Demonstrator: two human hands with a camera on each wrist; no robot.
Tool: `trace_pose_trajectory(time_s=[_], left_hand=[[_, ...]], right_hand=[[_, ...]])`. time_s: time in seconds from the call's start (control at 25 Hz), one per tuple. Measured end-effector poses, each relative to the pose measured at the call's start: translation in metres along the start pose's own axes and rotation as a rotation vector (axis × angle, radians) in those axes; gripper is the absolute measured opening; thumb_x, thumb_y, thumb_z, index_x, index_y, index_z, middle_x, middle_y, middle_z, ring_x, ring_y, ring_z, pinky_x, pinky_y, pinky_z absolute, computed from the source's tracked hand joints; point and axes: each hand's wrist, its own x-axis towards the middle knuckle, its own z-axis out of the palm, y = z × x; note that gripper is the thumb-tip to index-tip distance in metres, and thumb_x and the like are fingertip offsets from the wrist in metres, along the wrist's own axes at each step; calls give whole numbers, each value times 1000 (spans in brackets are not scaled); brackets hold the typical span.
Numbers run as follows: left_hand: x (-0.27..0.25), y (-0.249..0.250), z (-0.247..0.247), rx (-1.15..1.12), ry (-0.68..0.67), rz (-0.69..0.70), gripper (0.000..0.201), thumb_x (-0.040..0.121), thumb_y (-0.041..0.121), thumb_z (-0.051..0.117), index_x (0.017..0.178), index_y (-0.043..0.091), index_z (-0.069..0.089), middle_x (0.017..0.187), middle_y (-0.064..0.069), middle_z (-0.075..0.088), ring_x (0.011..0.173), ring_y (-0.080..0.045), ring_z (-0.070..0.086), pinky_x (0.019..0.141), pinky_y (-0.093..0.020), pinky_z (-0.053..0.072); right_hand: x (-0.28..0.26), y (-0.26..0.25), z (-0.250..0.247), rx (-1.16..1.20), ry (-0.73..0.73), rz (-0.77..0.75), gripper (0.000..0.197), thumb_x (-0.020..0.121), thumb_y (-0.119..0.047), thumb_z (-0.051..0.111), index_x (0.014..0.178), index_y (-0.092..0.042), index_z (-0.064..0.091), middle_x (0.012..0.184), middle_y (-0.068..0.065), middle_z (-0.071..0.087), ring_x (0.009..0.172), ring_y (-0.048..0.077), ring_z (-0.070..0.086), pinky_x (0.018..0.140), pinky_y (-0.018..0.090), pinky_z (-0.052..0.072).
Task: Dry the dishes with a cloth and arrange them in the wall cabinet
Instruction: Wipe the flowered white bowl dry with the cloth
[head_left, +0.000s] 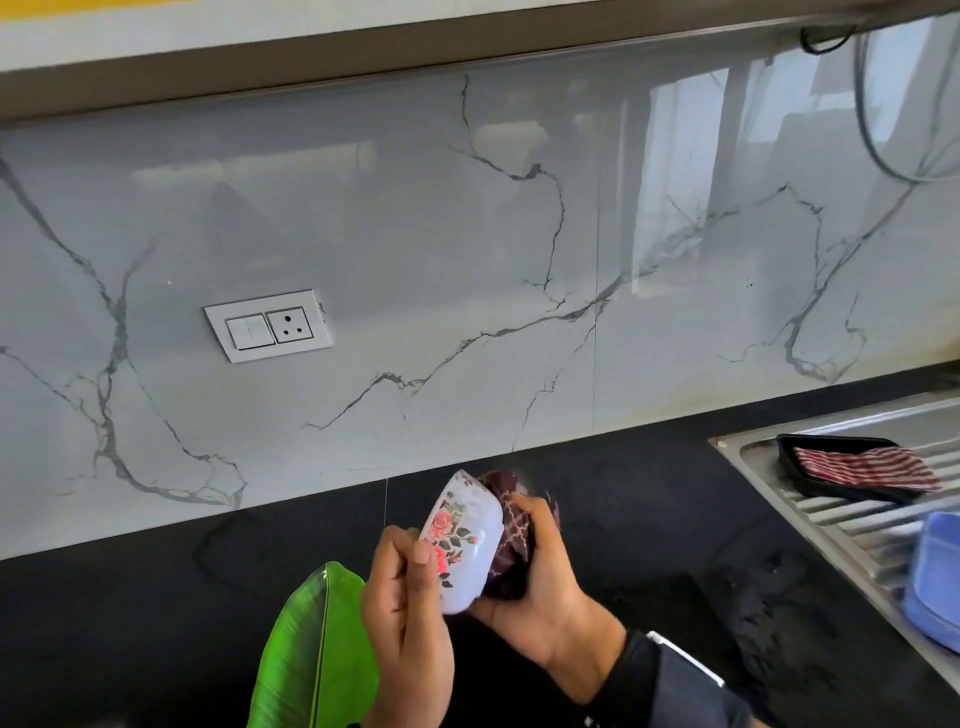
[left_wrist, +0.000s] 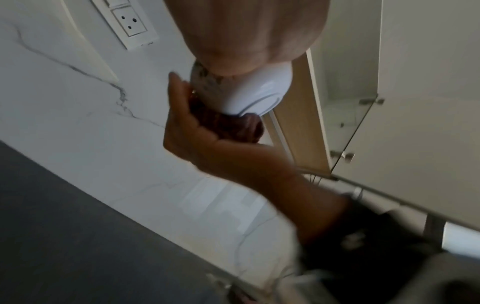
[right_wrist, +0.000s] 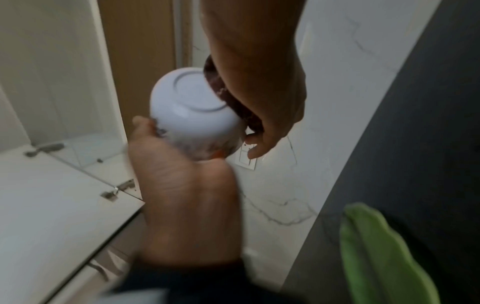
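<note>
A white bowl (head_left: 462, 551) with a red rose print is held above the black counter (head_left: 130, 623), tipped on its side. My left hand (head_left: 415, 564) grips it by the rim, thumb on the printed outside. My right hand (head_left: 535, 545) grips a dark maroon patterned cloth (head_left: 511, 540) bunched against the bowl's right side. In the left wrist view the bowl's base ring (left_wrist: 257, 96) faces the camera, with the cloth (left_wrist: 228, 127) in my right hand (left_wrist: 197, 131) beneath it. The right wrist view shows the bowl (right_wrist: 189, 102) between my left hand (right_wrist: 187, 185) and the cloth (right_wrist: 215, 82).
A green leaf-shaped plate (head_left: 311, 660) lies on the counter by my left wrist. At the right, the steel drainboard (head_left: 841, 525) carries a black tray (head_left: 831, 441) with a red striped cloth (head_left: 867, 467) and a blue container (head_left: 935, 582). A wall socket (head_left: 267, 326) sits on the marble backsplash. The open cabinet's glass shelf (left_wrist: 350, 127) is overhead.
</note>
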Motion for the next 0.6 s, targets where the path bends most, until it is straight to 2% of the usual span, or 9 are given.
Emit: trace_pose_trajectory(time_s=[0.08,0.16,0.24,0.32,0.4,0.48,0.6], left_hand=[[6,-16,-4,267,-127,162,38,96,60,42,79,27,50,68,10,52,57,-8,48,48,-27,45],[12,-30,-10,531,-211,312,38,103,50,32,81,21,43,72,5,47,61,-14,47,50,-37,42],[17,-36,-16,769,-254,454,34,105,42,28,79,21,37,69,2,45,62,-16,41,53,-34,36],[23,-33,-23,951,-288,572,34,105,37,28,78,20,38,64,-2,47,61,-20,41,56,-31,30],[22,-24,-30,987,-322,692,35,105,32,32,74,19,41,60,-2,45,57,-19,39,55,-29,27],[12,-9,-29,897,-356,778,32,104,29,35,73,19,37,57,-3,43,55,-18,36,53,-28,27],[-4,3,-12,757,-352,805,31,103,28,36,73,19,35,57,-5,42,55,-20,35,52,-31,29]], right_hand=[[0,11,0,93,-33,98,55,84,-45,47,102,1,73,100,19,71,87,32,71,76,38,57],[-1,16,-1,118,-26,149,53,87,-43,45,105,-1,72,102,17,71,90,31,71,81,37,56],[-4,16,-1,105,-37,189,58,86,-45,46,119,-2,68,118,17,67,105,32,67,94,40,51],[-7,11,-1,95,-32,195,61,86,-47,49,121,0,66,122,20,65,110,34,63,100,44,46],[-8,1,-3,66,18,129,60,85,-46,52,116,3,68,116,24,66,106,36,62,98,47,46],[-8,-10,-1,54,34,72,60,83,-48,54,110,4,70,107,25,68,102,38,60,97,47,46],[-7,-6,4,74,-21,118,61,82,-49,50,95,5,73,96,23,68,89,36,63,85,42,52]])
